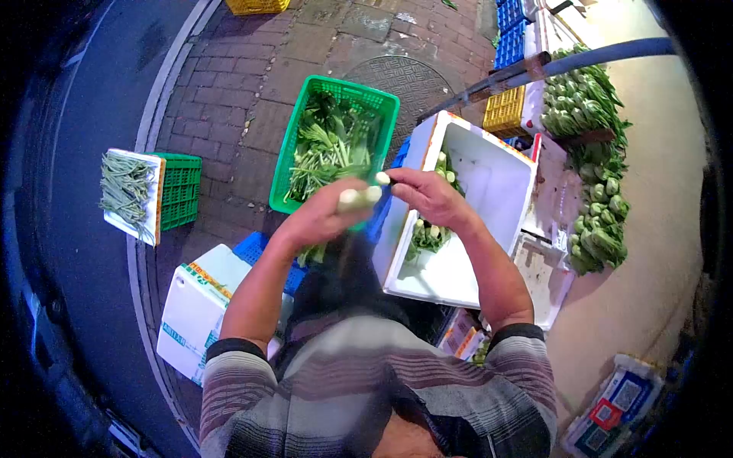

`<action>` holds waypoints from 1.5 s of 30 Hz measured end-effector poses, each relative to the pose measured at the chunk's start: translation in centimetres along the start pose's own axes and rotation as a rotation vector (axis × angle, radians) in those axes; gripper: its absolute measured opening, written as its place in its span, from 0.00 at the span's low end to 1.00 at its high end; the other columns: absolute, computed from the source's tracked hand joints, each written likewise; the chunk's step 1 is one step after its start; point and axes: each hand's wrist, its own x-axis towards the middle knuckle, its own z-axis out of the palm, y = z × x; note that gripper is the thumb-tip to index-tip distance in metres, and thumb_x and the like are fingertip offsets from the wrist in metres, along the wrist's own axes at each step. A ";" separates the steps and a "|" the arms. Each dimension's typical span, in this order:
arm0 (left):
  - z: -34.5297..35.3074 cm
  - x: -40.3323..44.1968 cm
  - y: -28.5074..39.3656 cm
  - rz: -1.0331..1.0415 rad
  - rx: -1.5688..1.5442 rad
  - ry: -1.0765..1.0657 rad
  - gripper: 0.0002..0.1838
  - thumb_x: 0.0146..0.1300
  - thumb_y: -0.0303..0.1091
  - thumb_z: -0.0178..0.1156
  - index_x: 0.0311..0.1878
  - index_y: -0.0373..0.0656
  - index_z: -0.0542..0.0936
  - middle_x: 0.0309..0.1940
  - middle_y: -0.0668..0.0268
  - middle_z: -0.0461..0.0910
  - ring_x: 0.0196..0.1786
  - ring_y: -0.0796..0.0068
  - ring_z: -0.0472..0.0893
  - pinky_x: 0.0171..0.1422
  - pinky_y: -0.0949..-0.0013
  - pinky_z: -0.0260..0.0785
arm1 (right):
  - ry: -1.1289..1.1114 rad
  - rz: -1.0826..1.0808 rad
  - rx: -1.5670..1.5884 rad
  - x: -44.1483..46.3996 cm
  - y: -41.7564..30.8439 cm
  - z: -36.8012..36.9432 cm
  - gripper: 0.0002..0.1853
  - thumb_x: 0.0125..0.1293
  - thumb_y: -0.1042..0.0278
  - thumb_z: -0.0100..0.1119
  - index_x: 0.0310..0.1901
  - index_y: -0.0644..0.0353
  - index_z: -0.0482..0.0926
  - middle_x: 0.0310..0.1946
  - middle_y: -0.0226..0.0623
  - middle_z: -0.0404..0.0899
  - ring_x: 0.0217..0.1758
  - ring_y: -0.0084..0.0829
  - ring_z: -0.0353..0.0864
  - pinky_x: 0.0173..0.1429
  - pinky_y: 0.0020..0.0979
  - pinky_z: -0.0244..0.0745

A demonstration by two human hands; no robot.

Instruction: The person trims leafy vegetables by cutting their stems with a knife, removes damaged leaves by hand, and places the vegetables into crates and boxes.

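My left hand (324, 210) is closed around white-ended green vegetable stalks (357, 197), blurred by motion, above the near edge of a green basket (392, 107). Leafy greens (324, 145) lie in that basket. My right hand (431, 197) pinches something small and dark beside the cut white end of a stalk (382, 178); what it is cannot be made out. Under my right forearm stands a white foam box (489, 164) with bundled stalks (429, 235) along its left side.
Green beans (126, 191) lie on a foam lid over a green crate (180, 191) at left. A white foam box (179, 320) stands lower left. Piled greens (599, 221) line the right, near a yellow crate (504, 111). A blue-grey pole (603, 55) crosses upper right.
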 end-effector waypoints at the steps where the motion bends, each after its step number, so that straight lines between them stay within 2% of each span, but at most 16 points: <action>1: -0.2 -0.3 -0.5 0.076 0.059 0.060 0.19 0.62 0.30 0.67 0.55 0.40 0.76 0.46 0.60 0.79 0.50 0.67 0.78 0.58 0.65 0.70 | 0.025 0.036 0.021 0.5 1.0 0.6 0.20 0.76 0.57 0.51 0.61 0.60 0.76 0.29 0.26 0.76 0.29 0.19 0.73 0.34 0.26 0.73; 4: -0.7 -0.4 -2.2 0.348 0.225 0.190 0.21 0.62 0.27 0.67 0.58 0.40 0.75 0.52 0.61 0.78 0.57 0.69 0.76 0.62 0.67 0.68 | 0.086 0.272 0.235 2.2 3.6 2.4 0.26 0.77 0.46 0.45 0.54 0.63 0.80 0.22 0.26 0.70 0.22 0.18 0.67 0.25 0.24 0.68; 7: -0.3 -1.1 -2.1 0.142 0.124 0.301 0.22 0.61 0.25 0.67 0.58 0.40 0.75 0.53 0.60 0.78 0.58 0.67 0.77 0.64 0.66 0.67 | 0.242 0.613 0.480 2.8 6.2 5.2 0.33 0.73 0.33 0.43 0.34 0.60 0.81 0.16 0.27 0.66 0.16 0.23 0.65 0.20 0.26 0.61; 9: -0.2 -1.0 -2.0 0.244 0.239 0.331 0.23 0.59 0.24 0.68 0.58 0.41 0.76 0.53 0.58 0.79 0.57 0.61 0.78 0.64 0.63 0.68 | 0.368 0.818 0.574 3.1 6.2 7.6 0.34 0.71 0.30 0.44 0.27 0.57 0.78 0.15 0.28 0.67 0.15 0.25 0.64 0.20 0.27 0.59; 10: -0.2 -0.7 -2.2 0.306 0.304 0.345 0.23 0.59 0.25 0.68 0.58 0.41 0.76 0.53 0.58 0.79 0.57 0.59 0.78 0.64 0.62 0.68 | 0.400 0.815 0.839 3.0 4.8 8.4 0.34 0.68 0.27 0.46 0.22 0.53 0.74 0.15 0.29 0.68 0.13 0.27 0.61 0.21 0.28 0.57; 13: 0.3 -0.1 -3.1 0.446 0.434 0.392 0.21 0.58 0.25 0.68 0.55 0.42 0.76 0.53 0.57 0.80 0.56 0.55 0.78 0.62 0.59 0.69 | 0.309 0.866 0.856 2.4 9.1 10.1 0.33 0.68 0.30 0.51 0.27 0.57 0.79 0.18 0.30 0.71 0.20 0.27 0.67 0.28 0.29 0.61; 21: 2.5 -3.2 -4.2 0.578 0.571 0.421 0.22 0.55 0.27 0.70 0.53 0.46 0.74 0.56 0.54 0.79 0.58 0.50 0.78 0.67 0.48 0.65 | 0.343 0.965 1.139 0.3 11.6 13.1 0.34 0.68 0.30 0.50 0.27 0.59 0.78 0.15 0.29 0.67 0.16 0.27 0.63 0.24 0.31 0.61; 27: 2.3 -4.3 -5.4 0.564 0.616 0.491 0.26 0.54 0.25 0.70 0.55 0.47 0.71 0.57 0.53 0.78 0.58 0.50 0.77 0.68 0.46 0.65 | 0.192 0.908 1.000 0.0 15.1 15.2 0.40 0.67 0.21 0.36 0.28 0.57 0.74 0.11 0.30 0.65 0.09 0.27 0.58 0.18 0.29 0.59; 30: 3.1 -3.1 -5.5 0.623 0.617 0.468 0.27 0.50 0.30 0.74 0.53 0.47 0.74 0.56 0.54 0.79 0.58 0.51 0.78 0.67 0.44 0.65 | -0.028 0.770 1.279 -2.0 12.9 14.3 0.48 0.62 0.16 0.34 0.42 0.63 0.78 0.18 0.31 0.73 0.12 0.27 0.62 0.25 0.34 0.69; 33: 5.2 -1.3 -4.0 0.663 0.548 0.360 0.30 0.44 0.48 0.77 0.51 0.48 0.82 0.57 0.54 0.77 0.60 0.50 0.76 0.69 0.42 0.63 | 0.133 0.641 1.491 -4.3 6.1 12.2 0.56 0.55 0.10 0.30 0.51 0.65 0.77 0.25 0.33 0.79 0.11 0.25 0.63 0.21 0.29 0.67; 34: 6.3 -0.7 -4.1 0.673 0.540 0.330 0.30 0.43 0.51 0.77 0.50 0.49 0.83 0.58 0.54 0.76 0.61 0.49 0.75 0.69 0.42 0.62 | 0.080 0.505 1.570 -5.5 6.1 12.1 0.60 0.50 0.07 0.31 0.57 0.66 0.74 0.33 0.35 0.82 0.11 0.23 0.64 0.18 0.24 0.64; 36: 8.3 0.3 -3.2 0.708 0.549 0.249 0.30 0.43 0.55 0.75 0.49 0.50 0.85 0.60 0.53 0.75 0.62 0.48 0.74 0.71 0.41 0.60 | 0.152 0.390 1.733 -7.6 5.3 11.0 0.62 0.48 0.06 0.32 0.57 0.66 0.73 0.33 0.35 0.82 0.11 0.23 0.64 0.18 0.24 0.63; 40: 11.6 2.6 0.7 0.823 0.637 0.086 0.22 0.52 0.38 0.71 0.51 0.49 0.76 0.59 0.53 0.76 0.61 0.44 0.74 0.70 0.38 0.61 | 0.262 0.135 1.944 -13.2 5.2 8.9 0.62 0.50 0.07 0.32 0.59 0.69 0.70 0.34 0.41 0.82 0.16 0.27 0.70 0.22 0.29 0.69; 42: 13.9 3.5 1.1 0.861 0.651 -0.032 0.23 0.52 0.37 0.71 0.51 0.50 0.76 0.59 0.54 0.77 0.61 0.45 0.75 0.70 0.38 0.60 | 0.529 0.241 1.977 -15.5 6.2 8.8 0.59 0.54 0.09 0.31 0.61 0.66 0.70 0.38 0.44 0.82 0.26 0.33 0.77 0.33 0.34 0.76; 44: 16.7 4.1 1.4 0.900 0.626 -0.153 0.22 0.51 0.35 0.71 0.51 0.51 0.78 0.59 0.55 0.77 0.61 0.46 0.75 0.71 0.38 0.59 | 0.975 0.549 1.898 -16.4 6.3 8.8 0.56 0.58 0.12 0.29 0.62 0.64 0.70 0.43 0.46 0.82 0.37 0.38 0.81 0.44 0.38 0.79; 45: 18.2 4.4 1.4 0.905 0.615 -0.213 0.21 0.50 0.35 0.71 0.49 0.50 0.79 0.59 0.55 0.78 0.62 0.46 0.74 0.71 0.38 0.59 | 1.027 0.461 1.868 -17.4 6.1 8.6 0.54 0.60 0.13 0.29 0.63 0.62 0.70 0.46 0.45 0.81 0.42 0.39 0.81 0.48 0.39 0.78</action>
